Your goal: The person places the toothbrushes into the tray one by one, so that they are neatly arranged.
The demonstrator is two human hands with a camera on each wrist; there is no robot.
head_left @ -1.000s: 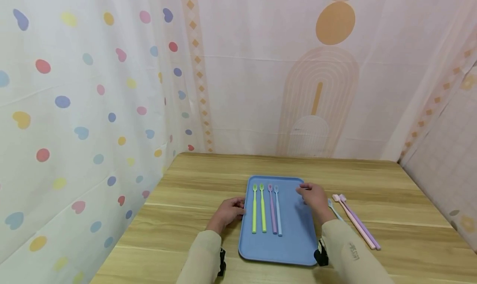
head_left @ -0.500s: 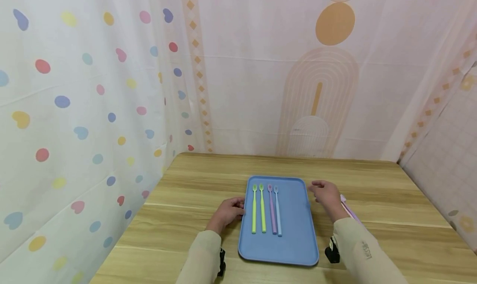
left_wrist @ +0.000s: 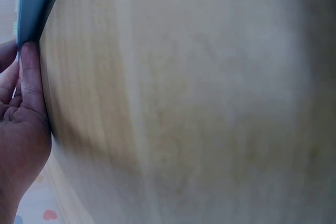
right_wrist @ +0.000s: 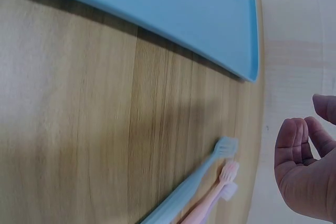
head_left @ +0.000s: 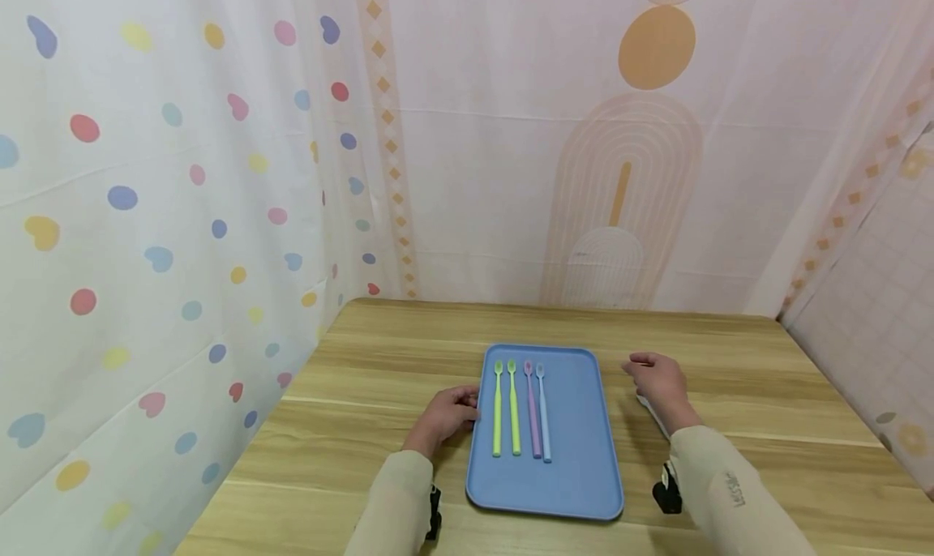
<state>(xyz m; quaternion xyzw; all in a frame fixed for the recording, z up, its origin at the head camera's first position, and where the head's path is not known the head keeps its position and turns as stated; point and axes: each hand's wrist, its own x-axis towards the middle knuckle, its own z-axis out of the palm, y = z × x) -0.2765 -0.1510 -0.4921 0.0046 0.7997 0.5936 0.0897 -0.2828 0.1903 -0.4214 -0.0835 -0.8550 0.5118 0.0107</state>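
Observation:
A blue tray (head_left: 584, 459) lies on the wooden table, bearing two green toothbrushes (head_left: 498, 414), a purple toothbrush (head_left: 534, 418) and a light blue toothbrush (head_left: 545, 422) side by side. My left hand (head_left: 443, 418) rests at the tray's left side, fingertips against the rim. To the right of the tray, my right hand (head_left: 660, 387) hovers with fingers loosely bent and nothing between them. Below it in the right wrist view lie another blue toothbrush (right_wrist: 184, 190), a pink toothbrush (right_wrist: 210, 199) and a second purple one, partly hidden. The hand and sleeve cover most of these in the head view.
The wooden table (head_left: 409, 337) reaches back to a patterned curtain (head_left: 481, 175). Another curtain with coloured dots (head_left: 182, 240) hangs along the left. A black wrist strap piece (head_left: 667, 491) sticks out under the right sleeve.
My right hand has moved right, from over the tray's right rim to above the loose toothbrushes, now covering them in the head view. The left hand and the tray stay in place.

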